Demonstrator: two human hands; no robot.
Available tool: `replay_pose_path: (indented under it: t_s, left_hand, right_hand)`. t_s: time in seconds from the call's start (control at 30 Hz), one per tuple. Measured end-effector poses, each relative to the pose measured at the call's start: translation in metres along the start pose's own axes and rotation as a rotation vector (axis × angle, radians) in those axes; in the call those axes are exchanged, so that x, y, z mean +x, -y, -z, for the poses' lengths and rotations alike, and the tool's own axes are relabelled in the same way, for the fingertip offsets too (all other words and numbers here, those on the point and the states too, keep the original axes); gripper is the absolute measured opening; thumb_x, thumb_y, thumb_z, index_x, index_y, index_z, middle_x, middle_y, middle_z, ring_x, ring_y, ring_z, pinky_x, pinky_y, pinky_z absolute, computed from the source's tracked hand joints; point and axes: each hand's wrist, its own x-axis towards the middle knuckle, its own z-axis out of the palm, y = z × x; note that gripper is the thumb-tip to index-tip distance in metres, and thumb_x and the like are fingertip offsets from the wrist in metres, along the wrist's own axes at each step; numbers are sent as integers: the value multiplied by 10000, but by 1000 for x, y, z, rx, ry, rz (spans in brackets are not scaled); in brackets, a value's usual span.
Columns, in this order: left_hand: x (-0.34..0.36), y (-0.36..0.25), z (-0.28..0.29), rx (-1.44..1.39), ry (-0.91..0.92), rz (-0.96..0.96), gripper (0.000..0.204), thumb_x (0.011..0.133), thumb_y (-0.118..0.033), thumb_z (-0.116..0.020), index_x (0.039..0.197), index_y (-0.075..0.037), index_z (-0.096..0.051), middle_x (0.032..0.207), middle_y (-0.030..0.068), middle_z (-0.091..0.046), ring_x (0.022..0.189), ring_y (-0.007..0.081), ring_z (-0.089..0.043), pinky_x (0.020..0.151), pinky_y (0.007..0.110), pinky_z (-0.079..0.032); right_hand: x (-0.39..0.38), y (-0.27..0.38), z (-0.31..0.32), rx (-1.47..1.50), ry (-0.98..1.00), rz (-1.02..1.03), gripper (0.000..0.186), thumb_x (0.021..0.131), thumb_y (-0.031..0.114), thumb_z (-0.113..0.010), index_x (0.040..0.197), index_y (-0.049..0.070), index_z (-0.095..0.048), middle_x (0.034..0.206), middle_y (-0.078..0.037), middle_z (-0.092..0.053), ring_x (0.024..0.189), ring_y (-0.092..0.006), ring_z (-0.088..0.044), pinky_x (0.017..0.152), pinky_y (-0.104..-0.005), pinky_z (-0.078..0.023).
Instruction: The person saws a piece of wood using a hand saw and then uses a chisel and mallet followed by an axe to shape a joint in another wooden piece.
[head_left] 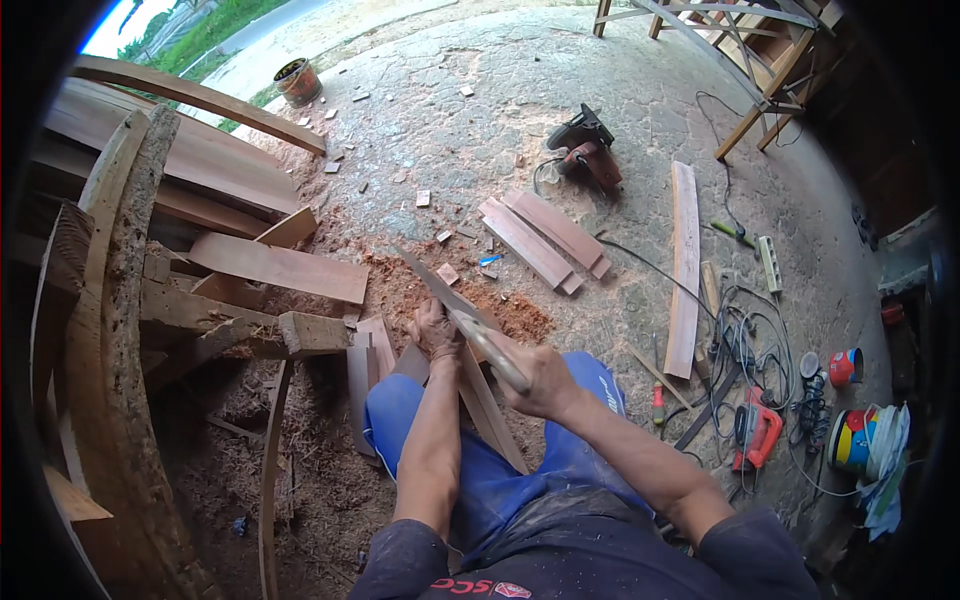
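A hand saw [430, 276] points up and away to the left, and my right hand [535, 385] is closed on its pale handle. My left hand [436, 326] grips the upper end of a narrow wooden board [485, 420] that slants between my blue-trousered knees, just under the blade. The exact spot where blade and board meet is partly hidden by my fingers. Short offcuts and reddish sawdust [515, 315] lie on the ground just beyond my hands. Pale planks [360, 400] are beside my left knee.
Timber beams [130, 230] crowd the left. A red circular saw [590, 160], cut boards [530, 240] and a long plank [685, 260] lie ahead and right. Cables, a power strip [770, 265], a red power tool [755, 430] and paint cans [850, 450] are at right; wooden trestles [745, 120] stand behind.
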Motion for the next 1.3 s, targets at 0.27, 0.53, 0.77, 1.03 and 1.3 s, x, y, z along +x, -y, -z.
replay_pose_path:
  t_s: [0.27, 0.53, 0.77, 1.03, 1.3]
  left_hand:
    - [1, 10, 15, 127, 73, 109, 236, 970, -343, -562, 893, -183, -718, 941, 61, -704, 975, 283, -651, 862, 471, -423]
    - [6, 9, -3, -58, 12, 73, 215, 942, -341, -589, 898, -180, -724, 961, 61, -708, 983, 280, -655, 856, 451, -429]
    - [-2, 21, 10, 79, 48, 98, 262, 980, -339, -545, 872, -168, -712, 967, 54, -712, 981, 275, -655, 865, 454, -428]
    - [18, 52, -4, -81, -42, 118, 329, 1020, -329, -515, 858, -110, -701, 860, 149, -675, 885, 362, -635, 824, 482, -468]
    - [2, 46, 1, 79, -106, 114, 319, 1014, -360, -521, 826, -155, -677, 900, 74, -689, 937, 305, -642, 812, 489, -422]
  right_hand:
    - [-127, 61, 112, -63, -13, 76, 528, 751, -28, -680, 1277, -47, -643, 1173, -228, -726, 990, -356, -761, 748, -372, -650]
    - [41, 6, 3, 84, 62, -133, 554, 773, 86, -650, 1319, 6, -606, 1071, -258, -713, 768, -387, -715, 682, -455, -608]
    - [-144, 60, 118, -28, -46, 82, 542, 736, -33, -667, 1276, -67, -636, 1192, -231, -718, 920, -321, -771, 721, -360, -649]
    - [11, 16, 12, -41, -42, 135, 633, 759, 53, -643, 1389, 57, -585, 1152, -156, -735, 795, -318, -760, 678, -359, -635]
    - [-98, 40, 112, -39, -45, 171, 603, 749, 12, -663, 1344, -41, -584, 1059, -255, -734, 815, -314, -769, 700, -370, -643]
